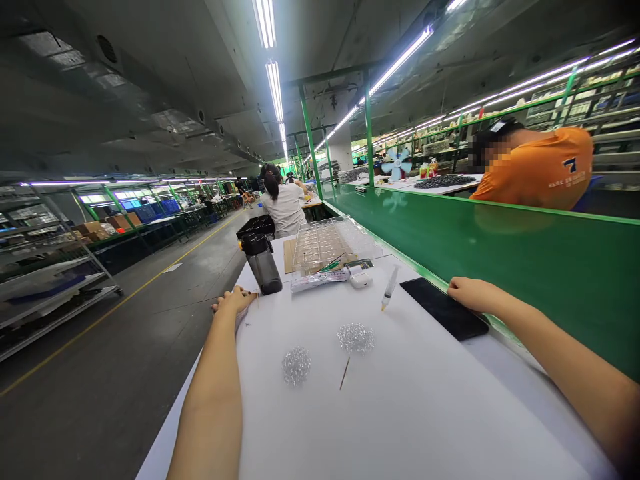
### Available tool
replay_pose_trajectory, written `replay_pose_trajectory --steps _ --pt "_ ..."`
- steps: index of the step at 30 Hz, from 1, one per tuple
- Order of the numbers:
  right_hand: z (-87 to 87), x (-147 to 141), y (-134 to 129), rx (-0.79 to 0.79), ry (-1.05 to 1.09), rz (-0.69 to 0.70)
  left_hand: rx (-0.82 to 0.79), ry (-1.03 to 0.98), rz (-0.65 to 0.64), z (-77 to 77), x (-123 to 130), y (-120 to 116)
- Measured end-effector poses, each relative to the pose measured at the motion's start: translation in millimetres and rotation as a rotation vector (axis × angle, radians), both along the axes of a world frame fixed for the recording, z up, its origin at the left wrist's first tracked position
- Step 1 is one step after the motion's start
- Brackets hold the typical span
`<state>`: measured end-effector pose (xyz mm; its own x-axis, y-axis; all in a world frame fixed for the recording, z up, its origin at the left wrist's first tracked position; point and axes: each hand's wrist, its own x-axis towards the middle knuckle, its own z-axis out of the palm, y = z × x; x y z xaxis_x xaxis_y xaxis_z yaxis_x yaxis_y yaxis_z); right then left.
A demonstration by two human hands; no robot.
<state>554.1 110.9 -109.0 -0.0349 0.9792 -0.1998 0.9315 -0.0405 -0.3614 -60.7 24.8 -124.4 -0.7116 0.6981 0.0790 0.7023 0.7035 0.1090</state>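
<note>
My left hand (234,301) is at the left edge of the white worktable (400,413), beside a dark grey bottle (263,267), its fingers bent around the edge. Across the table my right hand (473,294) rests with curled fingers by the right edge, next to a black phone (443,307); whatever may be under its fingers is hidden. Two piles of small clear pieces, a left pile (296,366) and a right pile (356,338), lie between my arms. A thin brown stick (345,374) lies just below the right pile. Farther back is a syringe (391,288) with a yellow tip.
Clear plastic trays (323,241) stand at the back, behind a plastic packet (320,280) and a white earbud case (360,275). A green conveyor belt (480,247) runs along the right. A person in orange (540,167) leans beyond it; another in white (285,207) sits ahead.
</note>
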Motion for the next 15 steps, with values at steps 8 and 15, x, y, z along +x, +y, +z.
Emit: replay_pose_trajectory --steps 8,15 --pt "-1.7 0 1 -0.015 0.001 -0.003 -0.038 -0.025 0.028 5.9 9 -4" --pt "-4.5 2 5 -0.009 0.012 0.009 0.266 0.032 0.156 16.2 27 -9"
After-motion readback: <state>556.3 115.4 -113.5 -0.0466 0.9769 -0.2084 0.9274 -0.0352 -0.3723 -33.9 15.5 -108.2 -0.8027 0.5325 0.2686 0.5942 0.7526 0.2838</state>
